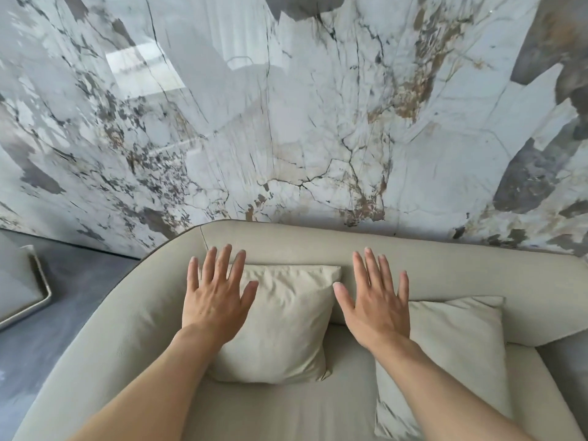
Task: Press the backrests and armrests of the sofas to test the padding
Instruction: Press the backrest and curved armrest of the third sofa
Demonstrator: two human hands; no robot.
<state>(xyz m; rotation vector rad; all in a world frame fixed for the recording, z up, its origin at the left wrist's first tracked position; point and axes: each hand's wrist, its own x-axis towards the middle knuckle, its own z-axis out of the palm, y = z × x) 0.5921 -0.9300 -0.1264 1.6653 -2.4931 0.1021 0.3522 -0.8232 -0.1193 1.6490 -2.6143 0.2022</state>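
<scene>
Two hands, left (213,300) and right (377,305), spread flat (fingers splayed) toward the backrest (445,268), flanking a cushion (286,323).

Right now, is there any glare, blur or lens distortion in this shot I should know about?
Head view: the polished marble wall carries a bright window-like reflection at upper left; wide-angle distortion bows the sofa backrest; light is soft, shadows faint; left hand, right hand and both pillows look reasonably sharp.

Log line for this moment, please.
stage: backrest test | left hand: open, flat, at backrest and left cushion | right hand: open, flat | contact: unclear
</scene>
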